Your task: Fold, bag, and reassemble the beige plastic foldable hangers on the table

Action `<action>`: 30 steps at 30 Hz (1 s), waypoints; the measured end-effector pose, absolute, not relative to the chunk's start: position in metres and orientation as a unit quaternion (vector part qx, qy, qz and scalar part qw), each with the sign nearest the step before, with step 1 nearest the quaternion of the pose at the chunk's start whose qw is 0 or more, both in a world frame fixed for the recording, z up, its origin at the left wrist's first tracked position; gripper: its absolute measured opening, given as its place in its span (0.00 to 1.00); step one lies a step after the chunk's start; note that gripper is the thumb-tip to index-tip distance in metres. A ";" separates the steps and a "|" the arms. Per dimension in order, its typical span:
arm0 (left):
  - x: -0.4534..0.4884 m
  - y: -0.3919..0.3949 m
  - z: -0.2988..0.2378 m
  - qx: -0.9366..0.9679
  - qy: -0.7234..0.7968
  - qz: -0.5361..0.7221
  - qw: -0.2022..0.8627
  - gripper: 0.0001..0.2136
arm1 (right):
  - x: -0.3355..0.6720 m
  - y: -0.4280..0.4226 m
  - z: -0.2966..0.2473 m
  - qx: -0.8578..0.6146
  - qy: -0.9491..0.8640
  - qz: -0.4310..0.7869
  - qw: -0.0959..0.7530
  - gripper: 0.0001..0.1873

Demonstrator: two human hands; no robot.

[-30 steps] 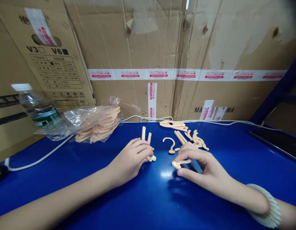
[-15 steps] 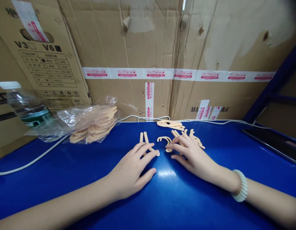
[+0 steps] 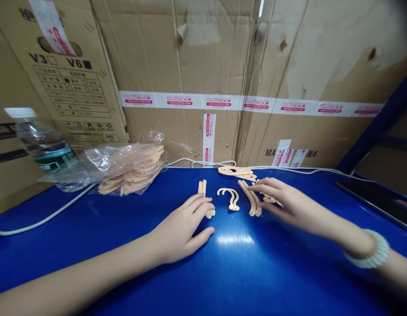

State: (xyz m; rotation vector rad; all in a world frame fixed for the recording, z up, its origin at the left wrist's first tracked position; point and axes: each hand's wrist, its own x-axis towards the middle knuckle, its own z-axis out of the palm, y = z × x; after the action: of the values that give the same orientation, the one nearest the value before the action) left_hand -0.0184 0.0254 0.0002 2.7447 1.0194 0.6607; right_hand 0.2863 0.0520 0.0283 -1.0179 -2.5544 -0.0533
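Observation:
Several small beige plastic hook pieces lie on the blue table (image 3: 223, 272). My left hand (image 3: 183, 228) lies flat with fingers stretched out, its fingertips touching a pair of straight beige pieces (image 3: 203, 193). Two curved hooks (image 3: 230, 196) lie between my hands. My right hand (image 3: 282, 202) is flat and open, its fingers resting over a cluster of beige pieces (image 3: 271, 199) beside a pair of longer sticks (image 3: 251, 198). Another small heap of beige pieces (image 3: 236, 171) lies at the table's back edge. A pale beaded bracelet (image 3: 371, 254) is on my right wrist.
A clear plastic bag of beige pieces (image 3: 131, 166) lies at the back left beside a water bottle (image 3: 41, 145). A white cable (image 3: 52, 215) runs along the back. Cardboard boxes (image 3: 206, 70) wall off the rear. A dark flat device (image 3: 377, 197) lies at the right.
My right hand let go of the curved piece, laid it by the other hook, then moved right onto the cluster. My left hand opened flat beside the straight pieces.

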 end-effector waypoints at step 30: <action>-0.019 0.023 -0.007 0.939 0.194 0.272 -0.083 0.11 | 0.338 0.072 0.044 -0.459 -0.877 0.090 0.112 0.14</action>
State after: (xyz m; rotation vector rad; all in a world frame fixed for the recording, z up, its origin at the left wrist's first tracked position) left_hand -0.0189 0.0229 -0.0070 3.1162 0.6429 0.9013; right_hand 0.3379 0.0725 0.0439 -1.3468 -2.5735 0.2640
